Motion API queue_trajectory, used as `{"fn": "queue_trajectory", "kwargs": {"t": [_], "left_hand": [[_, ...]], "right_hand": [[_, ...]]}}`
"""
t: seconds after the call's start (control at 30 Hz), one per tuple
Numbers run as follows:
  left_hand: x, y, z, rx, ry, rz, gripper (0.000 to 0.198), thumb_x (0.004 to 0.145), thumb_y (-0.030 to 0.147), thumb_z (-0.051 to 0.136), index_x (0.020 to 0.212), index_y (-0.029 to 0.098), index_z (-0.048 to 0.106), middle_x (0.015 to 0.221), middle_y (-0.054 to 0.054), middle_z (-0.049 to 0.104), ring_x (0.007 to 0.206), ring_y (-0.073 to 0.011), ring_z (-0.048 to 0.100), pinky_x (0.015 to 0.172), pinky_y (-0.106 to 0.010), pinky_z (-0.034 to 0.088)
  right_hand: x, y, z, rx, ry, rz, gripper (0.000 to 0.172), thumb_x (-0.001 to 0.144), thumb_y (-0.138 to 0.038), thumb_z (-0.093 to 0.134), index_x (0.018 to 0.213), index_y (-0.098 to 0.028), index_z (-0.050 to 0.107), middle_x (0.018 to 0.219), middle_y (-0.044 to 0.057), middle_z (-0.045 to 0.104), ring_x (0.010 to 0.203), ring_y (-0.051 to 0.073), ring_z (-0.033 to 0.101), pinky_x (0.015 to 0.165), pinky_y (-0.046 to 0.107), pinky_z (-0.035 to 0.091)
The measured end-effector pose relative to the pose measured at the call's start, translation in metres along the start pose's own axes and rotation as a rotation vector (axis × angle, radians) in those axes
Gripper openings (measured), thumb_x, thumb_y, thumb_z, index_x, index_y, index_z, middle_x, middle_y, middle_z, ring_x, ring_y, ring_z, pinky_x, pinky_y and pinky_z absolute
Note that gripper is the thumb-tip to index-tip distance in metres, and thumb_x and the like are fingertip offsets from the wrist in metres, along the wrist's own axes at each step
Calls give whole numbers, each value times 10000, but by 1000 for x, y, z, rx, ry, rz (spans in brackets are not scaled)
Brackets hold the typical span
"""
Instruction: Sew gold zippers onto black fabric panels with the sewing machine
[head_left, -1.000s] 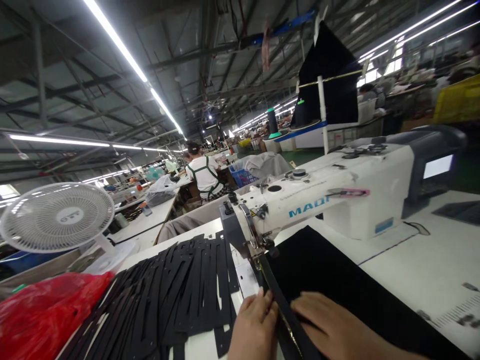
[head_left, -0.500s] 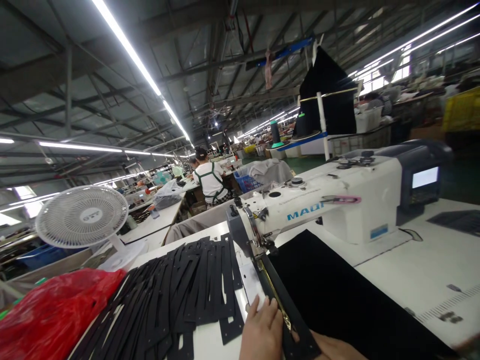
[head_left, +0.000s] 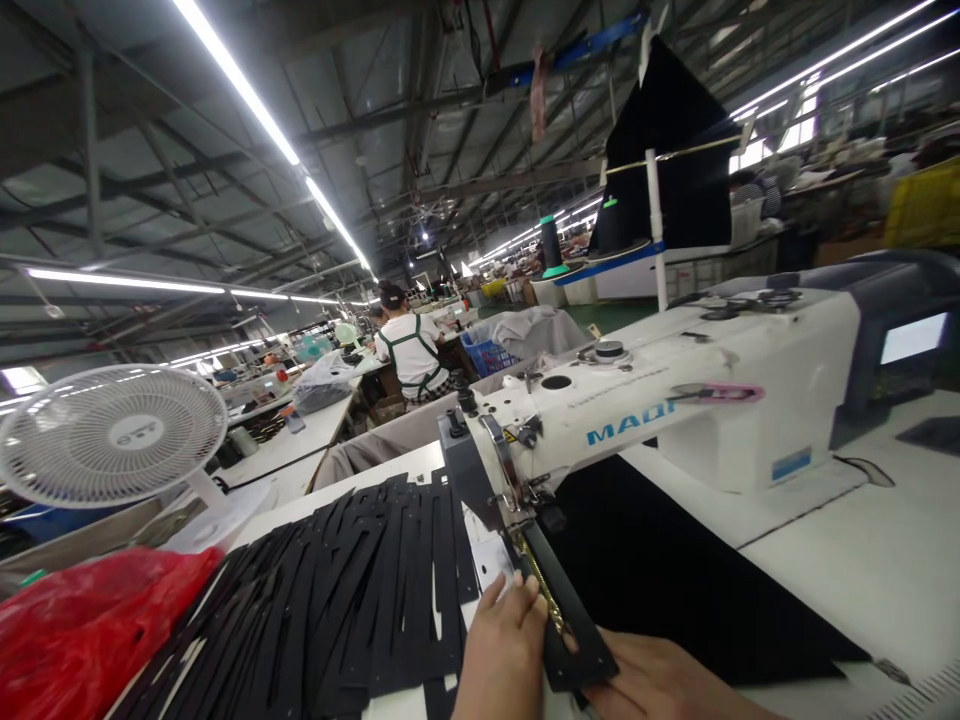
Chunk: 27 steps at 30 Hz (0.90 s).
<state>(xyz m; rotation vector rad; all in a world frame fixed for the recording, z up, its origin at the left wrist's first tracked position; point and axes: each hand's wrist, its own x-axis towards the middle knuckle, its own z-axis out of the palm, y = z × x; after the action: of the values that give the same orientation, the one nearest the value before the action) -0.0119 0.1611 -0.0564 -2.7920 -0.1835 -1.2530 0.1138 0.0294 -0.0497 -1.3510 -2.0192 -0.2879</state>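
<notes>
Under the needle area of a white sewing machine (head_left: 622, 420) lies a black strip (head_left: 551, 570) with a gold-toothed zipper (head_left: 541, 580) set in its slot. My left hand (head_left: 504, 640) rests on the strip's left side, fingers stretched forward beside the zipper and pressing down. At the strip's near right corner, my right hand (head_left: 652, 675) grips the edge, its fingertips partly hidden beneath. A large black fabric panel (head_left: 660, 570) spreads to the right of the strip and passes under the machine arm.
Many slotted black strips (head_left: 360, 590) are piled on the left of the white table. Beyond them are a red plastic bag (head_left: 97, 630) and a white fan (head_left: 120, 435). Pink-handled snips (head_left: 727, 392) sit on the machine arm. A person (head_left: 411, 350) works ahead, back turned.
The strip and zipper have moved forward, closer to the needle, with both hands following. My view has shifted a little, so the machine appears larger and the fan further left.
</notes>
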Motion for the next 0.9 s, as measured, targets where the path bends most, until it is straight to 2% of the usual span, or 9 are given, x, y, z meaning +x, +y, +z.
{"fn": "queue_trajectory", "kwargs": {"t": [0.13, 0.27, 0.43, 0.57, 0.63, 0.7, 0.77, 0.83, 0.9], "left_hand": [[6, -5, 0, -40, -15, -69, 391, 718, 4, 359, 980, 182, 587, 930, -77, 632, 867, -221, 607, 755, -351, 547], [11, -11, -1, -32, -123, -135, 321, 722, 32, 404, 926, 186, 598, 843, -75, 578, 750, -215, 579, 628, -309, 529], [17, -19, 3, -4, -127, -188, 333, 618, -6, 422, 822, 183, 605, 813, -63, 565, 716, -213, 561, 617, -297, 500], [24, -11, -8, -71, -209, -297, 357, 604, -31, 404, 802, 191, 602, 819, -47, 563, 736, -206, 555, 647, -297, 475], [26, -3, -20, -138, -242, -367, 368, 635, -17, 419, 869, 204, 597, 911, -48, 565, 800, -208, 559, 703, -314, 468], [26, 4, -34, -146, -248, -434, 280, 718, 47, 450, 913, 203, 576, 969, -60, 560, 837, -218, 559, 727, -335, 460], [22, 9, -44, -64, -246, -527, 101, 827, 165, 457, 842, 191, 553, 867, -58, 576, 776, -224, 567, 685, -338, 454], [17, 12, -51, 28, -274, -635, 238, 899, 278, 423, 695, 195, 511, 675, -31, 561, 654, -215, 564, 585, -305, 433], [11, 14, -53, 42, -294, -653, 348, 924, 327, 391, 615, 200, 490, 589, -21, 549, 592, -205, 558, 531, -283, 418]], "right_hand": [[7, 10, 4, 7, -24, -19, 390, 931, -109, 263, 932, -144, 651, 830, 91, 676, 799, 169, 615, 765, 249, 520], [18, 17, -2, -9, -19, -60, 382, 930, -95, 264, 938, -140, 643, 878, 97, 670, 855, 180, 599, 799, 281, 498], [30, 20, -11, 69, -21, -66, 357, 939, -107, 265, 909, -108, 620, 869, 95, 655, 789, 178, 577, 714, 270, 485], [32, 16, -19, 20, -7, 9, 187, 899, -121, 419, 824, -154, 588, 797, 38, 635, 724, 169, 562, 657, 277, 452], [37, 15, -19, -76, -17, 116, 16, 827, -157, 563, 826, -164, 577, 788, 30, 619, 718, 189, 565, 643, 301, 447], [47, 14, -17, -159, -44, 230, 142, 737, -170, 662, 848, -158, 573, 819, 47, 612, 745, 227, 572, 644, 335, 453], [61, 16, -13, -180, -109, 299, 175, 715, -120, 646, 872, -146, 573, 866, 69, 617, 770, 243, 582, 645, 337, 458], [73, 19, -8, -162, -170, 316, 165, 745, -36, 541, 867, -142, 576, 861, 70, 626, 736, 217, 591, 617, 299, 450], [80, 22, -5, -136, -187, 314, 231, 767, 17, 439, 858, -144, 579, 846, 60, 634, 692, 177, 593, 587, 255, 436]]}}
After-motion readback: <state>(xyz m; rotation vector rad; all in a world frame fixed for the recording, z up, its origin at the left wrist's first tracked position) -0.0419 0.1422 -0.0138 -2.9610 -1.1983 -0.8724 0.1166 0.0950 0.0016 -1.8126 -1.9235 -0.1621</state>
